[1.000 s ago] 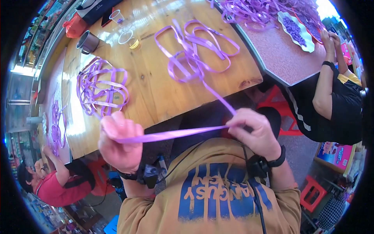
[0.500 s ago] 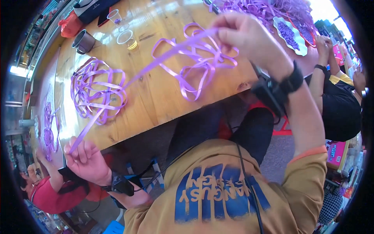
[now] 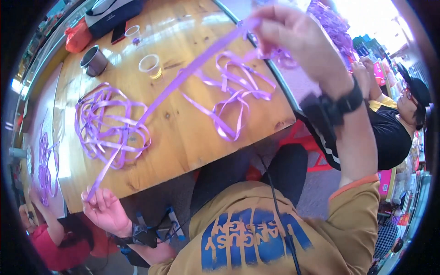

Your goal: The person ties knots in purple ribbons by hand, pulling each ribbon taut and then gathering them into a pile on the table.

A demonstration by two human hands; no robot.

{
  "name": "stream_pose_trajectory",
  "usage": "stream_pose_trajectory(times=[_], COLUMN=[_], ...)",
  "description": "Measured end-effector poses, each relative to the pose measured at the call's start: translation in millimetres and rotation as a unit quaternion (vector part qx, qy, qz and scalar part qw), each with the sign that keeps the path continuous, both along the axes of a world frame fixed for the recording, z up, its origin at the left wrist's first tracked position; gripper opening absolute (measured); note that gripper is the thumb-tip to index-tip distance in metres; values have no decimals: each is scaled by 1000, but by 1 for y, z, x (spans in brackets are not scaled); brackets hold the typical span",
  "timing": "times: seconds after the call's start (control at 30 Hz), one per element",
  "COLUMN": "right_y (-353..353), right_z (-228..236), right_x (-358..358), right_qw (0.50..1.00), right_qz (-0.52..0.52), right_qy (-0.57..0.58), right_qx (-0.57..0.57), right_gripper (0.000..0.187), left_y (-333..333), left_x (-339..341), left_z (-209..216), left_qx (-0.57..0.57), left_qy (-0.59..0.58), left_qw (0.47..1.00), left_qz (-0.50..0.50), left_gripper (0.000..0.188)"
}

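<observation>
Right-hand grip [image 3: 293, 43], at upper right, pinches one end of a flat, glossy purple ribbon [image 3: 185, 74] that slants down across the frame to the left hand [image 3: 107, 213] at lower left, its fingers closed on it too. Tangled purple loops [image 3: 123, 137] lie left of centre on a smooth, varnished wooden desk [image 3: 176, 137]. Blue block lettering [image 3: 250, 254] marks the tan fabric shirt [image 3: 318, 240].

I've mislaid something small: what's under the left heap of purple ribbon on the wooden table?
Bare wood of the wooden table shows through gaps in the purple ribbon heap. Whatever its overlapping loops directly cover cannot be seen.
</observation>
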State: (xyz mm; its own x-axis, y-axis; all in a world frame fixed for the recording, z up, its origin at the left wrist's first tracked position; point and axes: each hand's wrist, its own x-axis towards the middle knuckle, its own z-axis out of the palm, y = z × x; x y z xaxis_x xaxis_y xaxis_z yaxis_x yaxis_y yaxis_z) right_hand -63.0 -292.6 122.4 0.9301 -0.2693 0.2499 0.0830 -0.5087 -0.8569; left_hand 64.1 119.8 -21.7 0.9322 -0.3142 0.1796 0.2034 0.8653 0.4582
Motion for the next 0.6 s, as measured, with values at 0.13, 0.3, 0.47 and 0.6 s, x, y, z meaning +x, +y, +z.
stream_pose_trajectory(times=[0.13,0.3,0.47,0.6], right_y=[16,34,38,38], right_z=[-22,-29,-30,-30], right_x=[-52,-105,-138,-165], right_qw=[970,861,882,896], right_qz=[1,18,-20,-37], right_qy=[49,48,44,51], right_qx=[238,506,468,439], right_gripper=[24,32,36,36], left_y=[12,-6,-24,-33], left_x=[16,27,27,24], left_z=[-6,-7,-10,-13], left_qx=[18,27,94,115], left_qy=[41,29,89,88], left_qw=[998,999,992,989], left_qz=[34,-31,2,-17], left_gripper=[10,7,12,11])
